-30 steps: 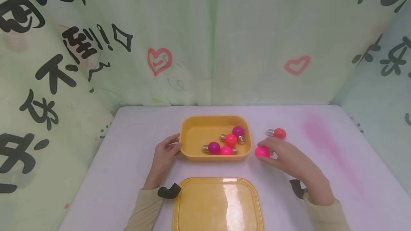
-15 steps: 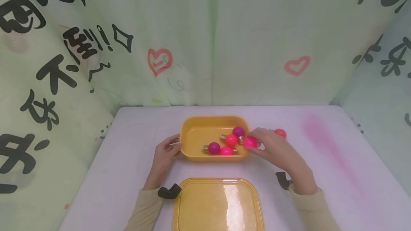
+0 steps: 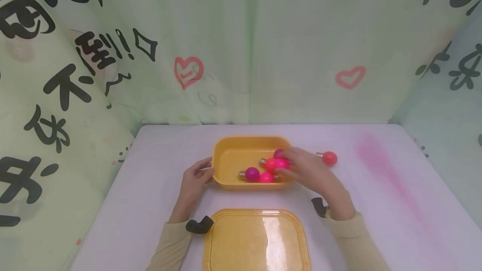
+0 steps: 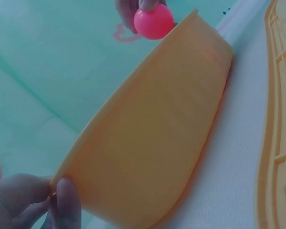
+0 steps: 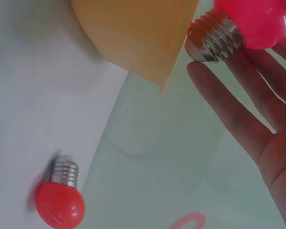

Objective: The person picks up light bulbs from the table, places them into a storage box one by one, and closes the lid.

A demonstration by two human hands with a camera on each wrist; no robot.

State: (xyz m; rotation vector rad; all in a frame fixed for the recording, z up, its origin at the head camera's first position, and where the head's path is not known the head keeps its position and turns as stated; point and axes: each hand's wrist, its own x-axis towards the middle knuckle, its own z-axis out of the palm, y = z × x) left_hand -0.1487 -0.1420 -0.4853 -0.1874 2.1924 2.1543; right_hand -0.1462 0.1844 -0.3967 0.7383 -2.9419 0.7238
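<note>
A yellow plastic box (image 3: 230,156) sits mid-table, and my left hand (image 3: 193,185) pinches the rim at its left end, thumb outside in the left wrist view. Over the box's right end, my right hand (image 3: 314,172) holds a bright pink light bulb (image 5: 257,21) in its fingers. The bulb's metal screw base is close to the box rim in the right wrist view. Inside the box lie a purple bulb (image 3: 252,174), a pink bulb (image 3: 266,178), a red bulb (image 3: 270,164) and another purple bulb (image 3: 278,153), partly hidden by the right hand.
One red bulb (image 3: 329,158) lies on the white tabletop (image 3: 376,204), right of the box. The yellow lid (image 3: 241,241) lies flat in front of the box, between the forearms. A pale green curtain (image 3: 286,53) with drawings hangs behind the table.
My right hand has carried the pink bulb leftward from beside the box to over its right end, uncovering the red bulb on the table. The left hand has stayed at the rim.
</note>
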